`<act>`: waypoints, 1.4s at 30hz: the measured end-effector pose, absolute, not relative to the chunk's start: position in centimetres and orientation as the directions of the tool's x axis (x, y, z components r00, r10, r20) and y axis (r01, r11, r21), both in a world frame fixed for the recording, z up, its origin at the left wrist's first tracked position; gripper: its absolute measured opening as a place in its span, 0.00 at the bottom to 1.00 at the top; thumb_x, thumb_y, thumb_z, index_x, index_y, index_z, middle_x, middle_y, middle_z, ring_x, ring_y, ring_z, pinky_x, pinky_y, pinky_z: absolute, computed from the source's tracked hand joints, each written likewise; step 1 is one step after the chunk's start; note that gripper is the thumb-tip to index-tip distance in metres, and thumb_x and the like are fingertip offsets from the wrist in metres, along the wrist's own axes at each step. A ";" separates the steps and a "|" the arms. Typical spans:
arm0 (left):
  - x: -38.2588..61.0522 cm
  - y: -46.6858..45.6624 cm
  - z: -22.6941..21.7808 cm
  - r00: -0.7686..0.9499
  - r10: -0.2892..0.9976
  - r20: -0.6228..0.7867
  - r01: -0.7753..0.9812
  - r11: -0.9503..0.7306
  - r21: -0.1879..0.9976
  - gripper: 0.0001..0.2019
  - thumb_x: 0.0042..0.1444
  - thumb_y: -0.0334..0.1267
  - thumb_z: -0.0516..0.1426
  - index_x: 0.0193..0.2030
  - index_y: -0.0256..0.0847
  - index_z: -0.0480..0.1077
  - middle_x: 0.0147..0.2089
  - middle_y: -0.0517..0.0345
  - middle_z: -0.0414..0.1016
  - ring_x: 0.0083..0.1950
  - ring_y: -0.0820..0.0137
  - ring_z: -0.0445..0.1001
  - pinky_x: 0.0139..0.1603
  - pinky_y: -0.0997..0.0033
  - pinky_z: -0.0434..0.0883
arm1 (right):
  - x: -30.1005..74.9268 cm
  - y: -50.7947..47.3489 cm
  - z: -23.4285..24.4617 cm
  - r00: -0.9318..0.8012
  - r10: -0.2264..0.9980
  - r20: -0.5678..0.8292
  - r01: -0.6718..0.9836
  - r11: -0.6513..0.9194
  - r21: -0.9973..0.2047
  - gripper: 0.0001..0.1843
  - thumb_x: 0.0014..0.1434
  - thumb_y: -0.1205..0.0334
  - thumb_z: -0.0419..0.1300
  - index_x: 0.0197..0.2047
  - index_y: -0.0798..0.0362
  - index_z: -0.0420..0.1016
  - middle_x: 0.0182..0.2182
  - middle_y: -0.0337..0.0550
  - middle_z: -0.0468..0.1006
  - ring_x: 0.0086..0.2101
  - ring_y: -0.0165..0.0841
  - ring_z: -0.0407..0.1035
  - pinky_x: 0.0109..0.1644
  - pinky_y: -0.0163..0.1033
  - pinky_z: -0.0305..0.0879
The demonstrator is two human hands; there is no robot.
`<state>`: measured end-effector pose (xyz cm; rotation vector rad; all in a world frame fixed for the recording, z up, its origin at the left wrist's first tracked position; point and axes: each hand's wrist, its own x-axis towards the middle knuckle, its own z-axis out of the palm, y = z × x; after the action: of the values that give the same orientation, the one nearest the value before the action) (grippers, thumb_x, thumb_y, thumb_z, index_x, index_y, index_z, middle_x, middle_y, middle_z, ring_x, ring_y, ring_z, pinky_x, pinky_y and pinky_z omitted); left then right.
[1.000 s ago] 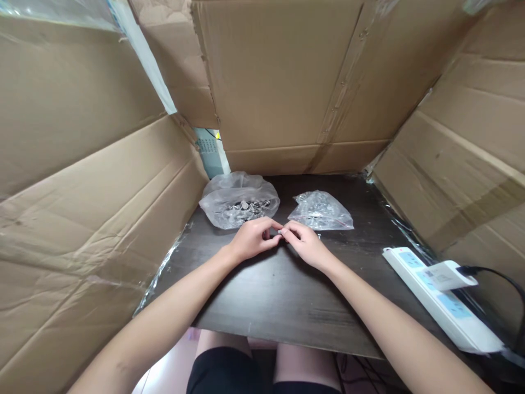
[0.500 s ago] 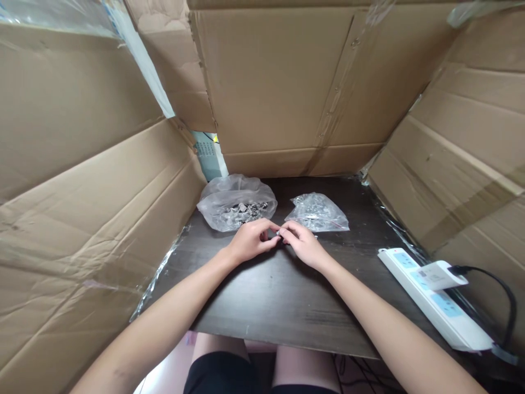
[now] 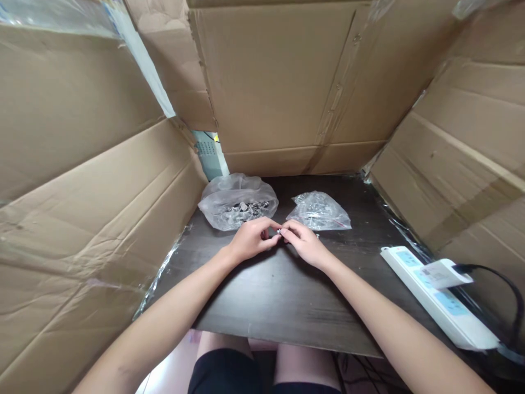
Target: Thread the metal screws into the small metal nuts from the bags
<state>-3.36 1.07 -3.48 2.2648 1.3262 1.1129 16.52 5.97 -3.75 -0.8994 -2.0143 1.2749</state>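
- Pinching a tiny shiny metal piece (image 3: 279, 232), the left hand (image 3: 251, 239) and the right hand (image 3: 303, 242) meet in the middle of the dark worktop (image 3: 283, 295).
- Both hands' fingers are bent in and closed on the small piece, and their tips touch each other around it.
- It is too small to tell what kind of piece it is.
- The small piece sits between the two hands, just above the worktop, near the two bags.
- A clear plastic bag (image 3: 238, 201) with a heap of small metal parts lies just behind the left hand.
- A smaller clear bag (image 3: 319, 210), with a thin red line along its edge, lies just behind the right hand.
- The two bags are near each other but do not touch.
- A white power strip (image 3: 438, 298) lies on the right side of the worktop, well apart from the hands.
- A white plug (image 3: 445, 273) sits in the strip, and a black cord (image 3: 506, 284) runs off to the right.
- Brown cardboard walls (image 3: 287, 82) stand on the left, the back and the right of the worktop.
- Clear tape shines on the cardboard at the edges.
- The person's knees and dark shorts (image 3: 233, 372) show below the front edge of the worktop.
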 end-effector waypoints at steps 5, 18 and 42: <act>-3.4 1.0 -3.4 0.274 0.848 0.454 0.620 -0.517 0.591 0.09 0.61 0.36 0.62 0.47 0.38 0.77 0.32 0.59 0.75 0.30 0.74 0.71 0.34 0.75 0.67 | 16.5 5.8 -3.8 -0.597 0.799 0.075 0.181 0.225 -0.957 0.09 0.59 0.56 0.59 0.41 0.51 0.68 0.32 0.37 0.72 0.32 0.32 0.67 0.40 0.40 0.64; -3.4 1.1 -3.4 0.300 0.847 0.439 0.625 -0.523 0.580 0.10 0.61 0.37 0.61 0.47 0.38 0.77 0.35 0.58 0.76 0.31 0.74 0.71 0.36 0.74 0.69 | 16.5 5.9 -3.9 -0.589 0.807 0.052 0.210 0.215 -0.954 0.10 0.60 0.53 0.59 0.40 0.51 0.70 0.33 0.39 0.73 0.33 0.33 0.67 0.42 0.41 0.64; -3.3 0.9 -3.3 0.289 0.845 0.450 0.614 -0.525 0.589 0.09 0.60 0.34 0.61 0.47 0.39 0.77 0.35 0.58 0.77 0.31 0.74 0.72 0.37 0.75 0.69 | 16.5 6.1 -3.8 -0.619 0.774 0.136 0.246 0.356 -0.902 0.19 0.68 0.53 0.52 0.28 0.52 0.69 0.31 0.42 0.69 0.36 0.35 0.66 0.47 0.42 0.61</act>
<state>-3.26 0.93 -3.30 2.2601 1.3272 1.0770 16.50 6.09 -3.85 -0.8829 -2.0643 1.2341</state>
